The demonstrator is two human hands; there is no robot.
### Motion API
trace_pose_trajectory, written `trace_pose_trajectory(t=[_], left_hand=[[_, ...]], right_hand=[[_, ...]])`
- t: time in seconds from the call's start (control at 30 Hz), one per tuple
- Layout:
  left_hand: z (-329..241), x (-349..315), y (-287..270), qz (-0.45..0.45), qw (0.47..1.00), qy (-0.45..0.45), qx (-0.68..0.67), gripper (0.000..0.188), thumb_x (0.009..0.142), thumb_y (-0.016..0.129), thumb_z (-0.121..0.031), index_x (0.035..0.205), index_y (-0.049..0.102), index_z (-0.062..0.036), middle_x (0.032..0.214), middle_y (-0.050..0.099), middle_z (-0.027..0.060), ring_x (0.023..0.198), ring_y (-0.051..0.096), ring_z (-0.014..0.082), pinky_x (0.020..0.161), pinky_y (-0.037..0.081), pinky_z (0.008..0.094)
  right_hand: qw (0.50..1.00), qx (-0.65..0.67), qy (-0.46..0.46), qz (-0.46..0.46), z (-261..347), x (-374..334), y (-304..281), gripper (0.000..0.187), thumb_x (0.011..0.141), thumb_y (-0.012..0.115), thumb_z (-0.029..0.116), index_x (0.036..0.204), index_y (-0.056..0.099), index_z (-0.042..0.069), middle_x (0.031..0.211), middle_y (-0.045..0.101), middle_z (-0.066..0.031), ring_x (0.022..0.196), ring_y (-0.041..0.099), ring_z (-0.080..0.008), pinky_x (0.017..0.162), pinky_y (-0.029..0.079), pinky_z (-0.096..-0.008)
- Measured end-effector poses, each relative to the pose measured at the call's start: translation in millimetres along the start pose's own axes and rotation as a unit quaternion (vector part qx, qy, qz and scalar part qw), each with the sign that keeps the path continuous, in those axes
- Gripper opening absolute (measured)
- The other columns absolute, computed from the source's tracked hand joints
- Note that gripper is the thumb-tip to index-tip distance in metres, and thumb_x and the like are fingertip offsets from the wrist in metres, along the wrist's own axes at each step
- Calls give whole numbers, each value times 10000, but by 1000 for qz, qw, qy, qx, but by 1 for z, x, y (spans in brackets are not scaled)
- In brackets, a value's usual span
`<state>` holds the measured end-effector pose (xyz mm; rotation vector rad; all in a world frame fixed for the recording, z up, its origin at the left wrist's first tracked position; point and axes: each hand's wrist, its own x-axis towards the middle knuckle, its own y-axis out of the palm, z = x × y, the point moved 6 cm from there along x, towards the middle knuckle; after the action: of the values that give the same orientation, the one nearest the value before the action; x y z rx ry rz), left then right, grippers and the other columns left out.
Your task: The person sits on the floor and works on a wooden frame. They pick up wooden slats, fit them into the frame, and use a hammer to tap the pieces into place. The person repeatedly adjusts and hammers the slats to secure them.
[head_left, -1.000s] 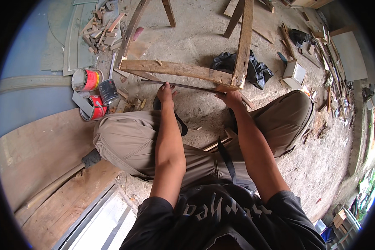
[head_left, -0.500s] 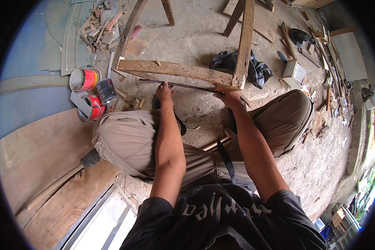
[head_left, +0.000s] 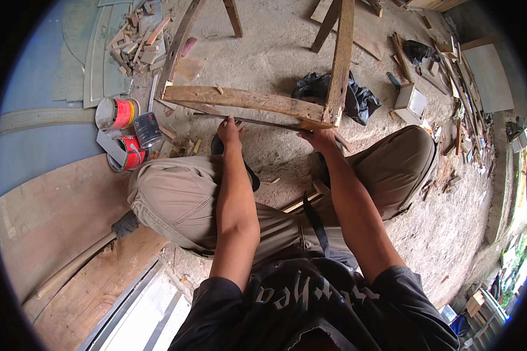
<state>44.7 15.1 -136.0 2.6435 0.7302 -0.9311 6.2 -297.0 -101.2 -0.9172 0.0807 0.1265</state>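
Your left hand [head_left: 231, 132] grips a dark strip [head_left: 263, 122], probably light, stiff, best held near both ends; right hand's [head_left: 322, 140] grip unclear.

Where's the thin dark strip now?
In the head view's upper middle, the thin dark strip runs past left hand to right hand, below the wooden rail.

Three cans [head_left: 148, 130] sit grouped near a heap of wood offcuts [head_left: 139, 48] at left, while a crumpled black plastic bag [head_left: 362, 105], a white box [head_left: 414, 102] and long wooden scraps [head_left: 466, 85] litter the rough floor [head_left: 263, 50] toward the right.
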Motion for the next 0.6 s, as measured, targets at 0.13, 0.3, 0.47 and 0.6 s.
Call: trace_pose_trajectory(t=[0.13, 0.3, 0.47, 0.6], left_hand=[[-2, -1, 0, 3, 1000, 6, 2, 364, 979, 470, -223, 1250, 500, 18, 1161, 580, 132, 1006, 618, 252, 661, 518, 358], [0, -1, 3, 7, 1000, 2, 23, 411, 988, 443, -281, 1270, 477, 15, 1158, 580, 141, 1007, 628, 260, 645, 529, 357], [6, 0, 2, 2, 1000, -8, -9, 462, 998, 412, -350, 1308, 428, -7, 1173, 571, 147, 998, 636, 265, 608, 541, 346], [10, -4, 8, 20, 1000, -23, -2, 473, 999, 407, -368, 1311, 418, -14, 1185, 563, 150, 1006, 633, 270, 597, 548, 341]], right_hand=[[1000, 16, -3, 0, -1, 1, 2, 415, 734, 763, 450, 1014, 672, 158, 1026, 635, -142, 970, 616, -334, 793, 494, -446], [999, 27, -16, -2, -10, 3, 8, 461, 726, 771, 443, 1057, 647, 147, 1083, 608, -154, 991, 608, -345, 811, 490, -453], [1000, 22, -5, 4, -10, 5, 11, 565, 701, 793, 427, 1139, 589, 135, 1107, 591, -153, 1023, 598, -355, 825, 495, -449], [999, 12, -30, -34, -9, 2, 6, 642, 696, 802, 404, 1211, 535, 128, 1167, 559, -148, 1058, 581, -355, 837, 495, -443]])
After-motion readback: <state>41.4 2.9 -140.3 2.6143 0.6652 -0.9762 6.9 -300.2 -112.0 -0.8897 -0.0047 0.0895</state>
